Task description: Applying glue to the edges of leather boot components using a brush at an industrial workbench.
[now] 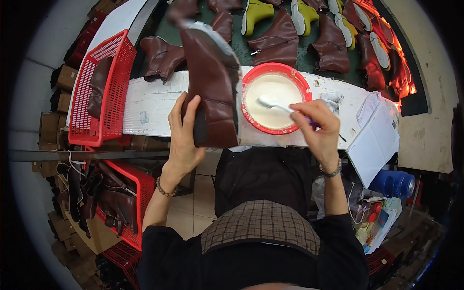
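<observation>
My left hand [182, 128] is closed round the lower left side of a dark brown leather boot [212, 92]. The boot is held up just left of a red bowl [301, 77], and a pale, whitish strip runs along the edge of its far end. Thick cream-coloured liquid [266, 92] fills much of the bowl. Between the fingers of my right hand [316, 126] is a small brush [276, 106] with a white head and a partly hidden purple handle. The brush head is over the liquid; whether it touches the surface I cannot tell.
Several brown boots [278, 41] and yellow-green boots [256, 15] stand or lie on the green surface beyond the white bench [150, 104]. Red baskets [103, 92] with leather pieces are at left. At right are a notepad [374, 145] and a blue bottle [389, 183].
</observation>
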A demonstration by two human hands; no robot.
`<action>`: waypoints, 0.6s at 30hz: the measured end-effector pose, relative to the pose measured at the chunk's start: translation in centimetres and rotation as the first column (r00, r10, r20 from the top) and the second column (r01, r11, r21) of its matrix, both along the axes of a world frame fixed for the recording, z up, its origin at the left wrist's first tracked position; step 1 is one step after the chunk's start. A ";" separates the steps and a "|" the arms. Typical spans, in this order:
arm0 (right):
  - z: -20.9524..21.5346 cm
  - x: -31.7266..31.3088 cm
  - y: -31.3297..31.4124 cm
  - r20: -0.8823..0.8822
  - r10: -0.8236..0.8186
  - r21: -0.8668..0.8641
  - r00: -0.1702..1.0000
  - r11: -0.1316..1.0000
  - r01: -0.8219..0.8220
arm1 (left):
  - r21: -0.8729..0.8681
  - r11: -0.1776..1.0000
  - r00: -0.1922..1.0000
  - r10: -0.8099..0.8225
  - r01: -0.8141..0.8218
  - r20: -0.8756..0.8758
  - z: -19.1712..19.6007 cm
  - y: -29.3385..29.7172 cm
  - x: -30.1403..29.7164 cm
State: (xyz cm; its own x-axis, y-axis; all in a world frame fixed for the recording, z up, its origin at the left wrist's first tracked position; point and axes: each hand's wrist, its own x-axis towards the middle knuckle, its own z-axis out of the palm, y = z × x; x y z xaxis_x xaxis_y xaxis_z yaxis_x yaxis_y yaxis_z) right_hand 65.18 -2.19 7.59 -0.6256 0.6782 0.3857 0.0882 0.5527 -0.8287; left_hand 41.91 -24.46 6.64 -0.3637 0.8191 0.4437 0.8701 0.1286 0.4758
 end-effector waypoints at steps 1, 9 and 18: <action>0.1 -0.3 -0.4 -0.022 0.044 -0.022 0.999 0.999 -0.045 | 0.020 0.999 1.000 -0.030 0.030 0.001 0.1 0.3 0.4; 0.9 -1.0 4.1 -0.100 -0.078 0.207 0.992 0.973 0.098 | 0.056 0.939 0.941 -0.340 0.338 0.012 1.9 -0.7 1.6; 0.2 -0.7 2.8 -0.181 0.114 0.242 0.977 0.968 -0.068 | 0.135 0.982 0.977 -0.152 0.132 0.148 1.9 2.0 0.8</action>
State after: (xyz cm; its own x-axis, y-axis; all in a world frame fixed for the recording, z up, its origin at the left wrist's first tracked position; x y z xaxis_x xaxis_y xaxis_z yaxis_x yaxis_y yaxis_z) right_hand 64.44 0.64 7.76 -0.5791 0.4987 0.6449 -0.1192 0.7308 -0.6721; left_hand 42.76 -22.45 8.50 -0.3205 0.8097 0.4916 0.7886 -0.0595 0.6121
